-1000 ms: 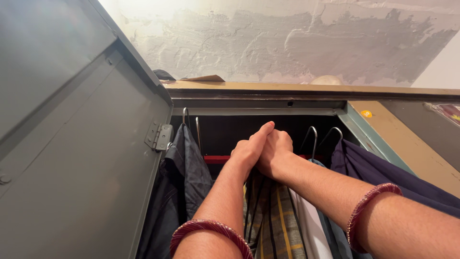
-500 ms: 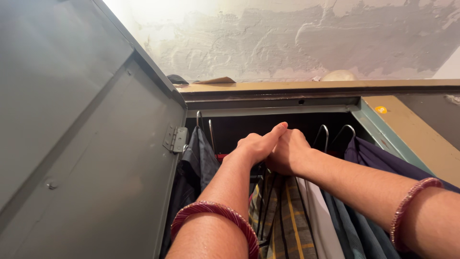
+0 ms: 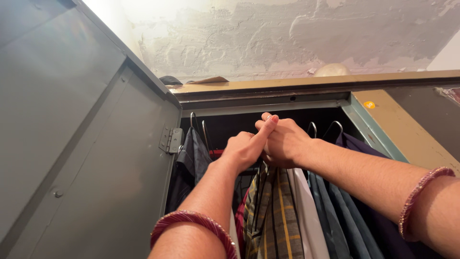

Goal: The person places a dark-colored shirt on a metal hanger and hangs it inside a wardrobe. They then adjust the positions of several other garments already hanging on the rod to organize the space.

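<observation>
Both hands, left hand (image 3: 244, 149) and right hand (image 3: 283, 143), close on a hanger top (hidden) above the checked shirt (image 3: 275, 211) at 6 o'clock, steadying it.

Matt grey metal door (image 3: 86, 158); checked cloth shirt (image 3: 278, 216).
</observation>
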